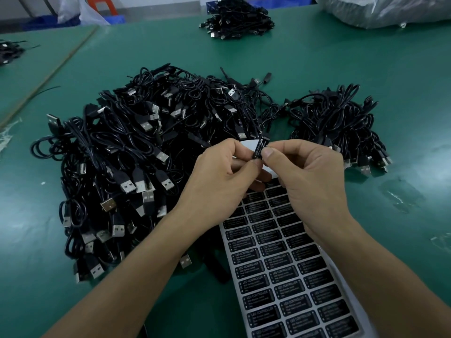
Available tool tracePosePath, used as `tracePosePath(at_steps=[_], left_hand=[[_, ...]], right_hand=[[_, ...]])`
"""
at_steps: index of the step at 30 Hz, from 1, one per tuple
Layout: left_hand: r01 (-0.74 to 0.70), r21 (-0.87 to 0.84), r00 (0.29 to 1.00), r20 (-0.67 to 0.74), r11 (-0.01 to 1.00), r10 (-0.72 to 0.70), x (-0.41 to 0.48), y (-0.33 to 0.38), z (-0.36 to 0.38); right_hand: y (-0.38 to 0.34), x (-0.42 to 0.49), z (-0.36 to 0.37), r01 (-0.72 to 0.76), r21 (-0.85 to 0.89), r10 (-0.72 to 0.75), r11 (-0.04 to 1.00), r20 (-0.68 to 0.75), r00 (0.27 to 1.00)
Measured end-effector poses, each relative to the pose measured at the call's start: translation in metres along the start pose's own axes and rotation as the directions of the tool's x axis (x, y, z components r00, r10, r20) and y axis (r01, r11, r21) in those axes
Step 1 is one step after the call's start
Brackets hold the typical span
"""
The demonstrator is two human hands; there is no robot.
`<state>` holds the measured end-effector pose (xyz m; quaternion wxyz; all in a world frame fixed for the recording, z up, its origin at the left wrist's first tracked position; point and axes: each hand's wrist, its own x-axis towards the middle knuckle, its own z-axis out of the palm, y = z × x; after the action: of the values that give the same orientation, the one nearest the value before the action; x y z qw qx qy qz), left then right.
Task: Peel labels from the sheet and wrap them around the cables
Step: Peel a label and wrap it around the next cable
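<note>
A white sheet [288, 269] of black "LED CONTROLLER" labels runs from the bottom right up under my hands. Above its top end, my left hand [219, 181] and my right hand [310, 181] meet, and both pinch a small black labelled piece [260, 148] on a cable between thumb and fingertips. The label's white print faces me. A large heap of black USB cables [136, 152] lies to the left of my hands. A smaller heap [341, 123] lies to the right.
The work surface is a green mat [366, 69]. Another cable pile [238, 19] sits at the far edge, a few cables [9, 51] lie far left, and a plastic bag [390, 8] fills the top right corner.
</note>
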<state>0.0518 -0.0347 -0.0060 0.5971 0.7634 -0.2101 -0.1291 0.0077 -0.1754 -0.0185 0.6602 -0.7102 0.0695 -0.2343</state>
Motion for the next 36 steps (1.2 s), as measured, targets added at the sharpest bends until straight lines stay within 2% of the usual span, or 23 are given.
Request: tracePosePath(at_steps=[17, 36], left_hand=[[0.02, -0.003, 1.0, -0.018, 1.0, -0.02, -0.0028, 0.0051, 0.0045], [-0.058, 0.021, 0.997, -0.051, 0.998, 0.059, -0.0033, 0.0037, 0.003]], right_hand=[[-0.0012, -0.0021, -0.0009, -0.009, -0.037, 0.007, 0.999, -0.067, 0.998], [-0.0031, -0.002, -0.0024, 0.002, -0.021, -0.004, 1.0, -0.084, 0.996]])
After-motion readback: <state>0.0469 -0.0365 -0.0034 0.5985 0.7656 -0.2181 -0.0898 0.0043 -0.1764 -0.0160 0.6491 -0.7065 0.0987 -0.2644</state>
